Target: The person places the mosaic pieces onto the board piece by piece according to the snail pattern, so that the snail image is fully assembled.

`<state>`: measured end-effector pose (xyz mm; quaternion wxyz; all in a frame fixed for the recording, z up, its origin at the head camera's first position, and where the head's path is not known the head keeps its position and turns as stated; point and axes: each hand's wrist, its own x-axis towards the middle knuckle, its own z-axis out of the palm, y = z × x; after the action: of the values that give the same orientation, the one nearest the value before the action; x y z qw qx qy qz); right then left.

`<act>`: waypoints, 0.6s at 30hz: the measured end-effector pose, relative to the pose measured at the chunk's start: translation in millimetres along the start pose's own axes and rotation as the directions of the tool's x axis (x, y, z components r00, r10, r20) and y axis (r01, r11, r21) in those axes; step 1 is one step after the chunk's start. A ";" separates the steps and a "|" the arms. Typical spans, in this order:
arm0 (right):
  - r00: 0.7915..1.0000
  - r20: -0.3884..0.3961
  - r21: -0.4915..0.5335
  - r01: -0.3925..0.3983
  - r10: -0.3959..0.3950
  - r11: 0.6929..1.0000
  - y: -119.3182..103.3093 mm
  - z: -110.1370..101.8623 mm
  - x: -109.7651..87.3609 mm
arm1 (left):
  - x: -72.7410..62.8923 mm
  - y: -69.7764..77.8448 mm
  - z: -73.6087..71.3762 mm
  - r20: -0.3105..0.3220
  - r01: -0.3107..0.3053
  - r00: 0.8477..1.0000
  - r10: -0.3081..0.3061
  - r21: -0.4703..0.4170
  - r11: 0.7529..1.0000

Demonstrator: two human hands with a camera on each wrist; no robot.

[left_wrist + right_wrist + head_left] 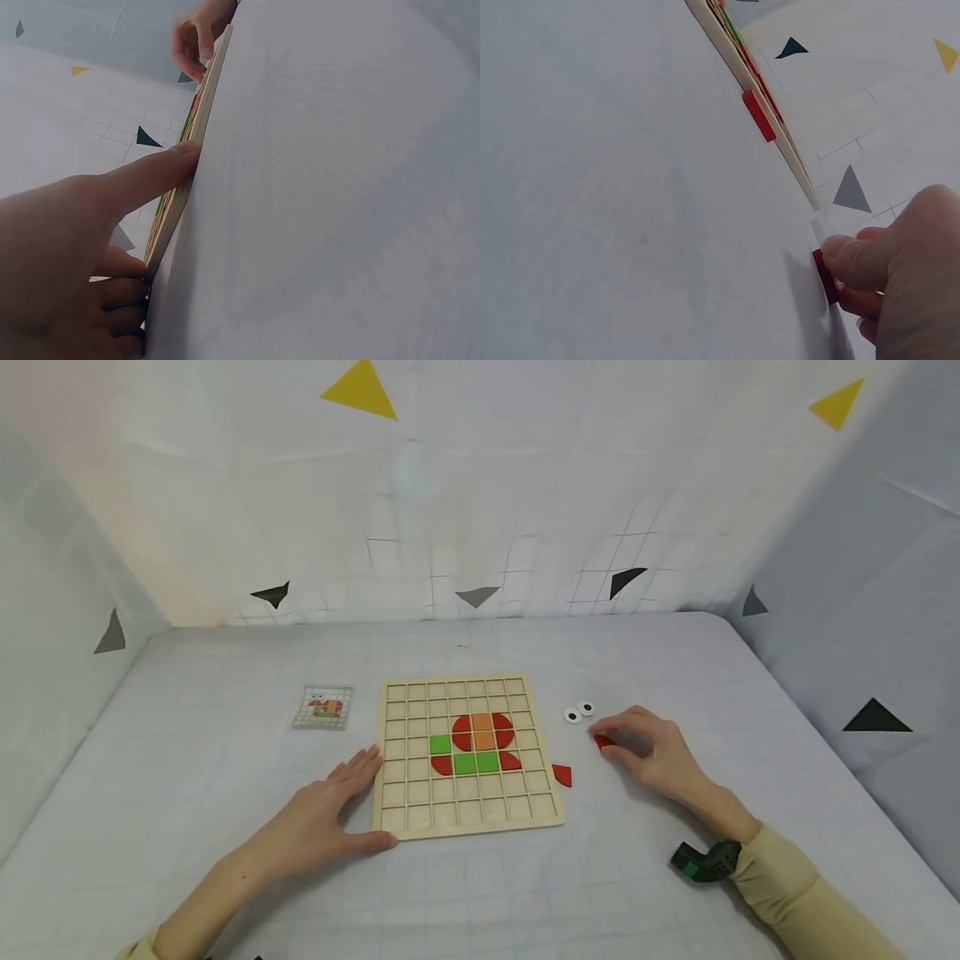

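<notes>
A square wooden grid board [416, 817] lies flat in the middle of the table, with red, orange and green tiles in its cells. My left hand [322, 810] rests against its left side, fingers fairly straight along the edge and thumb touching the near corner. To the right of the board, my right hand [663, 760] pinches a small red tile [825, 276] between thumb and fingers, down at the table surface; its full shape is hidden. Another red tile [562, 775] with a curved side lies close by the board's right edge. Two white eye discs [572, 716] lie beyond the right fingertips.
A small pattern card [323, 707] with a coloured picture on a grid lies left of the board. White sheeting [480, 502] with yellow, black and grey triangles stands behind and at both sides. A dark band [705, 862] sits at the right wrist.
</notes>
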<state>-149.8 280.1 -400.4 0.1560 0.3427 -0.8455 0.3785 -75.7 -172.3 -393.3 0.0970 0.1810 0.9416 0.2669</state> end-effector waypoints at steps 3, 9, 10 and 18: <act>1.000 -0.010 -0.025 0.027 -0.027 0.999 -1.6 1.8 0.7 | -0.4 -0.7 -0.3 0.004 0.002 1.000 -0.002 -0.001 1.000; 1.000 -0.016 -0.055 -0.016 0.015 0.998 23.7 6.7 -8.1 | -0.2 -1.1 -0.8 0.018 0.011 1.000 -0.011 -0.004 1.000; 1.000 -0.020 -0.061 -0.021 0.020 0.998 28.5 7.6 -9.6 | 0.0 -1.2 -0.7 0.017 0.009 1.000 -0.009 -0.003 1.000; 0.999 -0.032 -0.099 -0.028 0.024 0.995 32.2 6.8 -9.6 | 0.6 -2.4 0.5 0.013 0.007 1.000 -0.007 -0.004 1.000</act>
<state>-165.5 294.9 -427.0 0.1810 0.3176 -0.8653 0.3430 -76.8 -173.7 -395.1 0.1045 0.1794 0.9410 0.2672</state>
